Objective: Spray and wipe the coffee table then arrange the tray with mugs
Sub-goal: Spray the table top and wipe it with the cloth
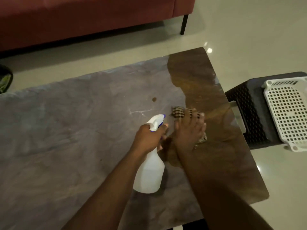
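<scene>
One spray bottle (pixel 150 170), one cloth (pixel 178 112) and two hands are over the tabletop (pixel 66 130). The left hand (pixel 147 140) grips the white bottle by its neck, fingers curled round it and a finger at the trigger, nozzle aimed toward the far edge. The right hand (pixel 189 131) lies flat with fingers spread, pressing the checkered cloth onto the tabletop near the right edge, where the surface looks dark and glossy; the rest looks dull and grey. One small brown spot (pixel 154 99) sits just beyond the cloth. Past the right edge, one white basket (pixel 287 113) rests on a dark stool (pixel 249 113). A red sofa (pixel 83 19) stands beyond the far edge.
</scene>
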